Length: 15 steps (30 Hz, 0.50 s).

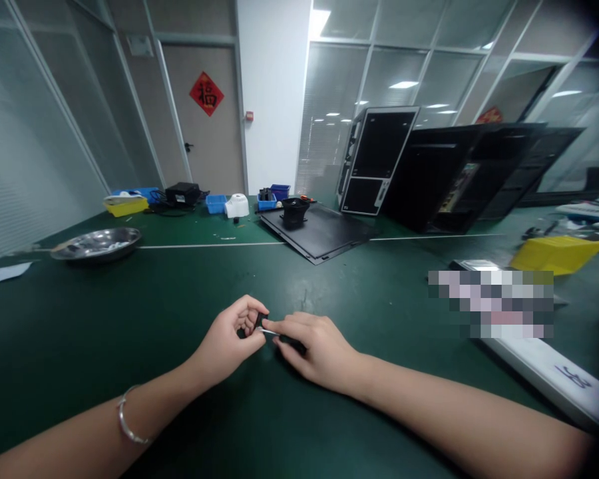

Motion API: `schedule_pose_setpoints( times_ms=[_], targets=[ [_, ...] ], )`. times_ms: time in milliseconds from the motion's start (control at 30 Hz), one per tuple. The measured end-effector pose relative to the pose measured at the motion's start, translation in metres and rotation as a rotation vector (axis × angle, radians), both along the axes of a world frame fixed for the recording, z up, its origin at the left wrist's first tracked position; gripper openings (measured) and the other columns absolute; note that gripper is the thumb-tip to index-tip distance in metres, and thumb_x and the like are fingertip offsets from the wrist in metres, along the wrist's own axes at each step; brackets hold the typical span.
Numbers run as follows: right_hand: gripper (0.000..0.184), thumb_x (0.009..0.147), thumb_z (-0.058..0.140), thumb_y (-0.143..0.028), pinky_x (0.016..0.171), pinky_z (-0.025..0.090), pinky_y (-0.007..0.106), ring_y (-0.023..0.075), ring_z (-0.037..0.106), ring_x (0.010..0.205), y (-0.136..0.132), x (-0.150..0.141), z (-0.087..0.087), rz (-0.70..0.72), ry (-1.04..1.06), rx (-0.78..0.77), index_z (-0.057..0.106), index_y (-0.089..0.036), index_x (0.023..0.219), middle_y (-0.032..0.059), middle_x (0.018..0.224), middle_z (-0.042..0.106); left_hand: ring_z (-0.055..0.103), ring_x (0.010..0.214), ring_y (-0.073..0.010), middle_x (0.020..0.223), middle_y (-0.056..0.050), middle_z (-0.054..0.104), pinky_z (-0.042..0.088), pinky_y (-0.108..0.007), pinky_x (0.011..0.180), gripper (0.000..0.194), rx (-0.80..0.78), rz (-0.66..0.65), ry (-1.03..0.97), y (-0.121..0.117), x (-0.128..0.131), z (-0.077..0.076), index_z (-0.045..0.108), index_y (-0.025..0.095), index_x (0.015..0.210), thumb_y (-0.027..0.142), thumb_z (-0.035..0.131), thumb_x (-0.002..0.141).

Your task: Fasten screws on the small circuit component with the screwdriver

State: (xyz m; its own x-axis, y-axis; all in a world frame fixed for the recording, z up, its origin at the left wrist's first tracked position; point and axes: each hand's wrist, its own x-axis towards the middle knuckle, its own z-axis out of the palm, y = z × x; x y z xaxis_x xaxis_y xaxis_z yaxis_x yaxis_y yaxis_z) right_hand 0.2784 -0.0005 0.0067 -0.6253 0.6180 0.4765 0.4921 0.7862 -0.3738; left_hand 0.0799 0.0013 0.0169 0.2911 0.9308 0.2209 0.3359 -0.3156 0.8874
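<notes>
Near the middle of the green table, my left hand (232, 332) pinches a small black part (261, 319) between thumb and fingers. My right hand (319, 346) is closed around the black handle of a screwdriver (293, 344). Its thin metal shaft points left and meets the black part at my left fingertips. Where exactly the tip sits on the part is too small to tell. A metal bangle circles my left wrist.
A metal bowl (97, 245) stands at the left. Further back are a black panel (329, 233) with a black holder (294, 211) on it, a white housing (237, 205) and small bins. Computer cases (379, 159) stand back right. A long white box (544, 372) lies at the right near a yellow bin (554, 255).
</notes>
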Motion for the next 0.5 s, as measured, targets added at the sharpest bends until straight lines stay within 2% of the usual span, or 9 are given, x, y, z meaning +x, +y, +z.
schedule_pose_setpoints(
  times_ms=[200, 400, 500],
  targets=[
    [0.032, 0.093, 0.053, -0.024, 0.07, 0.05, 0.028, 0.0164, 0.062, 0.077, 0.001, 0.002, 0.003, 0.028, 0.109, -0.098, 0.062, -0.022, 0.124, 0.0042, 0.083, 0.068, 0.057, 0.073, -0.0145, 0.079, 0.0, 0.057, 0.047, -0.028, 0.07, 0.019, -0.054, -0.017, -0.094, 0.001, -0.001, 0.0, 0.056, 0.019, 0.098, 0.023, 0.055, 0.079],
    [0.034, 0.097, 0.048, -0.024, 0.087, 0.051, 0.033, 0.0173, 0.064, 0.096, 0.007, 0.007, 0.006, -0.017, 0.271, -0.213, 0.058, -0.023, 0.129, 0.0071, 0.11, 0.069, 0.061, 0.082, -0.0168, 0.095, -0.006, 0.065, 0.051, -0.032, 0.081, 0.033, -0.126, -0.003, -0.144, 0.004, -0.004, 0.0, 0.063, 0.019, 0.115, 0.03, 0.052, 0.087],
    [0.033, 0.097, 0.047, -0.023, 0.087, 0.052, 0.034, 0.0178, 0.063, 0.097, 0.012, 0.009, 0.004, -0.018, 0.287, -0.211, 0.057, -0.024, 0.128, 0.0071, 0.11, 0.068, 0.062, 0.085, -0.018, 0.101, -0.007, 0.068, 0.051, -0.033, 0.084, 0.037, -0.144, 0.003, -0.133, 0.005, -0.005, 0.001, 0.062, 0.019, 0.123, 0.032, 0.052, 0.089]
  ],
)
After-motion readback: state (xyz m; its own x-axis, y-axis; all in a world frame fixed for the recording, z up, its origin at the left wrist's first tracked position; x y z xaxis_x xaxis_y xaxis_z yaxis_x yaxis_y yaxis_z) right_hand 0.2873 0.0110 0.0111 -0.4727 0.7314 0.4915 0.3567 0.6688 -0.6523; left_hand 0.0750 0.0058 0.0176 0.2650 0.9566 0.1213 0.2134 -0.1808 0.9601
